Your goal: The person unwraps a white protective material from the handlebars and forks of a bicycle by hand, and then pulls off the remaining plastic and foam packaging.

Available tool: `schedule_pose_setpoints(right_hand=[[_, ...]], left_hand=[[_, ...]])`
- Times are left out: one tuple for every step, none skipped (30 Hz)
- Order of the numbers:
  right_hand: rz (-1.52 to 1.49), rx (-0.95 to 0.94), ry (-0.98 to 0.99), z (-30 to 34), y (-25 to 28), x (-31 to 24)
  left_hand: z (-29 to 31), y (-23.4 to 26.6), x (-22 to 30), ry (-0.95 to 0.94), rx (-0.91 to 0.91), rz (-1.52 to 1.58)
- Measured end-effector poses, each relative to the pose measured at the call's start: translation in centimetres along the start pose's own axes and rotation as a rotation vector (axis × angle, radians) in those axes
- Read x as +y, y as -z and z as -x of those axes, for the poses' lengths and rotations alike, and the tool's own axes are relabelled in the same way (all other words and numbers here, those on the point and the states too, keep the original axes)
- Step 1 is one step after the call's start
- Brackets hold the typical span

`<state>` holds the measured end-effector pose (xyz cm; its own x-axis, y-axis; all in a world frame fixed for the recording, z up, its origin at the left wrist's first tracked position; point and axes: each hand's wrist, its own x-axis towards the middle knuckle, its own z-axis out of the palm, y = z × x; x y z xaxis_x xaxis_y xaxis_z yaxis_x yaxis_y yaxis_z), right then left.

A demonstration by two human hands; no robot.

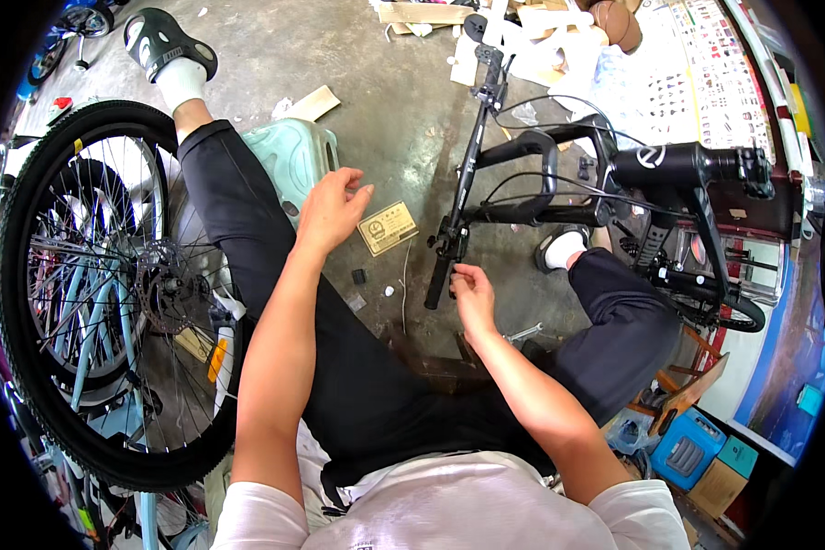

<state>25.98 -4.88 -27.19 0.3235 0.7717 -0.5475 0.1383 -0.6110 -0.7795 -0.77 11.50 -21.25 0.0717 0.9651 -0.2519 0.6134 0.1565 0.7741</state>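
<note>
In front of me, to the right, a black bicycle frame (628, 170) stands with its handlebar (472, 151) running toward me. At the near end of the bar is a black rubber grip (437, 286). Beside that grip my right hand (474, 295) has its fingers curled around the tip of the brake lever (463, 247). My left hand (330, 213) hovers near a pale green plastic stool (295, 151), holding nothing, thumb and fingers apart and loosely bent. Below it on the floor lies a yellowish printed card (388, 228).
A large black-tyred wheel (69, 449) with a disc rotor stands at my left. A spanner (525, 333) lies near my right leg. Cardboard and plastic scraps (559, 46) are heaped at the back. At lower right sit a blue case (687, 447) and a wooden stool (697, 394).
</note>
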Motion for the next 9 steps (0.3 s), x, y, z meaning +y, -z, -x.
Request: schedule_pose_setpoints(right_hand=[[-0.065, 0.046, -0.143, 0.0, 0.7, 0.8], [-0.103, 0.082, -0.187, -0.3, 1.3, 1.5], [-0.106, 0.088, -0.184, -0.6, 1.8, 1.6], [-0.051, 0.087, -0.16, -1.1, 2.3, 1.5], [0.004, 0.087, -0.135, -1.5, 3.0, 1.4], [0.025, 0.044, -0.115, -2.0, 3.6, 1.5], [0.021, 0.051, -0.113, -2.3, 4.2, 1.6], [0.016, 0.048, -0.118, -2.6, 4.9, 1.7], [0.011, 0.041, -0.126, -2.6, 5.1, 1.4]], left_hand=[[0.0, 0.0, -0.1, 0.0, -0.003, -0.002], [0.1, -0.1, -0.2, 0.002, -0.012, -0.009], [-0.1, -0.2, -0.2, -0.002, -0.022, -0.016], [-0.1, -0.3, -0.1, 0.015, -0.043, -0.033], [-0.1, -0.5, -0.1, 0.007, -0.045, -0.032], [-0.1, -0.8, -0.2, 0.006, -0.077, -0.073], [-0.2, -1.1, -0.4, 0.005, -0.108, -0.114], [-0.3, -1.4, -0.7, -0.001, -0.129, -0.121], [-0.3, -1.3, -0.8, 0.003, -0.163, -0.155]])
